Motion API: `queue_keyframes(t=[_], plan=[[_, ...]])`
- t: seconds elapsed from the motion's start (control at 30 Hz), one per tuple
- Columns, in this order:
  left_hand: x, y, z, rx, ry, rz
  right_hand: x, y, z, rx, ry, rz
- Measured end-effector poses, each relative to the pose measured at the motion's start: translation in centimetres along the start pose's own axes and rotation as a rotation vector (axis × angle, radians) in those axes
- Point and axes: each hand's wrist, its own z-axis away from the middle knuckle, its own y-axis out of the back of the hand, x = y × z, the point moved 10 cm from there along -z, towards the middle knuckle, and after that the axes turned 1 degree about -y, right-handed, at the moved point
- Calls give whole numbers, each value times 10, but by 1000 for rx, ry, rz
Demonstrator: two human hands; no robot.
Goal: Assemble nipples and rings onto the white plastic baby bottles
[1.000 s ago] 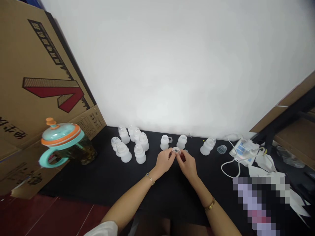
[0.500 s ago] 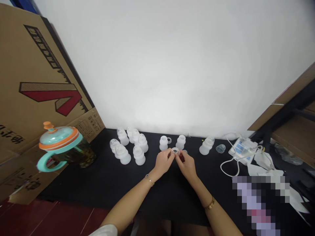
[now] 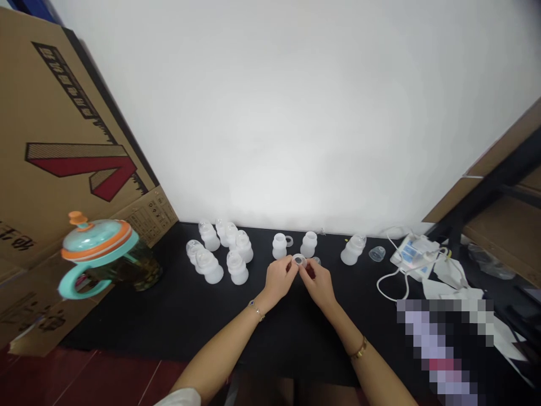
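Note:
Between the fingertips of both hands is a small white bottle collar ring, held just above the black table. My left hand pinches its left side, and my right hand pinches its right side. Just beyond them stand two open white baby bottles, one on the left and one on the right. Another white ring is by the left bottle. A clear cap lies partly hidden behind my right hand.
Several capped baby bottles stand in a group to the left. Further right are a capped bottle, a clear cap and a white device with a cable. A large lidded jug stands at far left by a cardboard box.
The ring has tilted slightly between my fingers, showing more of its opening. Both hands keep their grip, and the whole view has shifted a little.

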Motion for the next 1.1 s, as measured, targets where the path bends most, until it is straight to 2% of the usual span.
queue_keyframes(t=[0.13, 0.37, 0.5, 0.63, 0.77, 0.9, 1.0, 1.1], plan=[[2, 1, 2, 2, 5, -36, 5, 1, -2, 3, -24, -34], [5, 6, 1, 21, -15, 135, 7, 1, -3, 10, -37, -34], [5, 7, -1, 23, -61, 32, 6, -4, -2, -15, -40, 3], [9, 11, 0, 90, -164, -112, 8, -5, -3, -28, -42, 55], [14, 9, 3, 117, -255, -146, 11, -5, -4, -40, -53, 68], [9, 8, 0, 104, -162, 13, 12, -1, -5, -7, -41, -29], [0, 4, -2, 62, -50, 194, 16, 2, -6, 25, -50, -91], [-4, -3, -4, 2, -4, 284, 19, 1, -6, 27, -54, -107]])
